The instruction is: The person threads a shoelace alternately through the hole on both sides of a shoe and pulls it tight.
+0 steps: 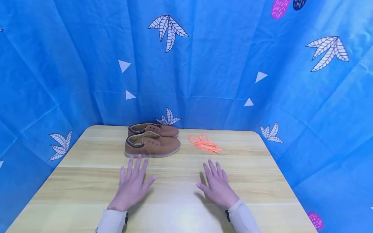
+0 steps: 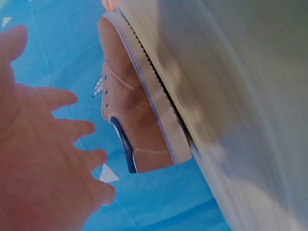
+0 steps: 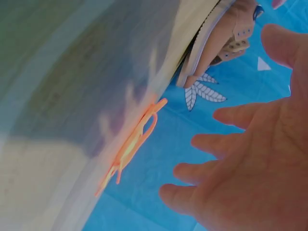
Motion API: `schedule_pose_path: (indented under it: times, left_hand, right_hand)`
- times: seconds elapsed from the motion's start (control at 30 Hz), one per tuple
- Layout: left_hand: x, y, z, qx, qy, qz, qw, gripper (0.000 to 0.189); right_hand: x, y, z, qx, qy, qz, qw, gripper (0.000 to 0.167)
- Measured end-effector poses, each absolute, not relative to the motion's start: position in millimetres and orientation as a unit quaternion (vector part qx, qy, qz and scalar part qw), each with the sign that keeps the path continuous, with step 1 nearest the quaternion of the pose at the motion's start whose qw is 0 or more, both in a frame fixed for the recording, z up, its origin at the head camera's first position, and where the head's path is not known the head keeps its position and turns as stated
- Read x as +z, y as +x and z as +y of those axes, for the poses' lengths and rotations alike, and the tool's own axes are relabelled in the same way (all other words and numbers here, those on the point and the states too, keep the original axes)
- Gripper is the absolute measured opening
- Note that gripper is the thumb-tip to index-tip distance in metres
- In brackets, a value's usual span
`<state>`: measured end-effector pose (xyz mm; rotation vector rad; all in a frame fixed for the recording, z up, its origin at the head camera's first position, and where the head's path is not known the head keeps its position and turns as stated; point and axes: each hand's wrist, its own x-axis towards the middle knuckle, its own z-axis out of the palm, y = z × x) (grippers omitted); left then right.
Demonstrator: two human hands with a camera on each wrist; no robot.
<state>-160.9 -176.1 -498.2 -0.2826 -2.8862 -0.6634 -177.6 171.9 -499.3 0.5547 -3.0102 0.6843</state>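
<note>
Two brown shoes stand side by side on the table, toes to the right, their eyelets without laces. The nearer shoe (image 1: 163,147) partly hides the farther shoe (image 1: 170,130). To their right lies a loose bundle of orange shoelaces (image 1: 205,144). My left hand (image 1: 131,189), fingers spread and holding nothing, is just in front of the nearer shoe; that shoe's side (image 2: 130,91) fills the middle of the left wrist view. My right hand (image 1: 217,187) is also spread with nothing in it, in front of the laces (image 3: 130,144).
The wooden table (image 1: 180,194) has rounded back corners. A blue patterned cloth (image 1: 204,64) hangs behind it and along both sides. Dark bands (image 1: 126,217) show at the wrists by the light sleeves.
</note>
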Motion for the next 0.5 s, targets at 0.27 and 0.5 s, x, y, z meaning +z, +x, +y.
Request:
schedule_pose_path:
  times: [0.27,0.5]
  left_hand:
    - [-486,-169,-190,-0.308,-0.080,-0.946,0.063,0.088]
    - [-486,-184,-219,-0.382,-0.053,-0.923,0.023,0.093]
  right_hand:
    - [-486,-195,168,0.235,0.228,-0.944,-0.031,0.081]
    - [-489,-230,165,0.310,0.251,-0.911,-0.109,0.080]
